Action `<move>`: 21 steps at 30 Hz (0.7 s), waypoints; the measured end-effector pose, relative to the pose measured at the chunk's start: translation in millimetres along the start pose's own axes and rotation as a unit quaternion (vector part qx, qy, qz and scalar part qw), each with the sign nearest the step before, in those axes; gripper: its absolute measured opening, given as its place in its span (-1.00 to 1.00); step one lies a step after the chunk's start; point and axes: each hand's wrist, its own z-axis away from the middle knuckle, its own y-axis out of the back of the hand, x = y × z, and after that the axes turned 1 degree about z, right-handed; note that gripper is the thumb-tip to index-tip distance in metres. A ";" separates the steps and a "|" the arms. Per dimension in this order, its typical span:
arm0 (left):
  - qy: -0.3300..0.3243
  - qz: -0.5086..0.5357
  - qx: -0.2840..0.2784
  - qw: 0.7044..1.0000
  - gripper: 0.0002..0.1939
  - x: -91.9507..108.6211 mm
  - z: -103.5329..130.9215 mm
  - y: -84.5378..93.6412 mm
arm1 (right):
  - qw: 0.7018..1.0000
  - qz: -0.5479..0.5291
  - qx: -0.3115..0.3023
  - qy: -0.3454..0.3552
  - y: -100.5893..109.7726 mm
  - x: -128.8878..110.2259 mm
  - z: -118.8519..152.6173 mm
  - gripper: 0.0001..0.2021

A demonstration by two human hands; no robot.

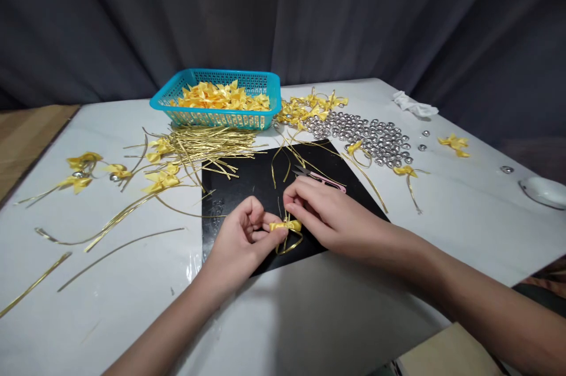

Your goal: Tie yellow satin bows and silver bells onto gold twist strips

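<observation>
Over the black mat, my left hand pinches a small yellow ribbon bow between thumb and fingers. A gold tie loops below the bow, and its strands rise above the knot. My right hand has thumb and forefinger closed on those upper strands, just above the bow. Pink-handled scissors lie on the mat behind my right hand, partly covered by it.
A blue basket of yellow bows stands at the back, with gold ties piled before it. Silver bells or beads spread at the right back. Finished-looking bows lie left. A white dish sits far right, a white cloth behind.
</observation>
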 end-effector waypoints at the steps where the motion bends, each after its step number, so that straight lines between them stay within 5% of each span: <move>1: 0.001 0.006 0.002 1.000 -0.58 0.7 -0.1 0.2 | 1.000 0.005 -0.001 0.000 0.1 0.4 -0.1 -0.86; 9: -0.016 0.043 0.026 0.999 -0.57 3.1 -4.0 1.3 | 0.998 -0.038 0.042 0.037 3.8 -2.8 3.6 -0.87; 16: -0.012 -0.014 -0.020 1.000 -0.60 -1.8 -0.9 -0.2 | 0.996 0.011 -0.033 0.084 3.8 -3.5 3.9 -0.86; 21: 0.002 -0.046 -0.057 0.997 -0.62 -4.7 1.1 0.4 | 0.998 0.002 -0.052 0.048 2.9 -2.2 1.7 -0.85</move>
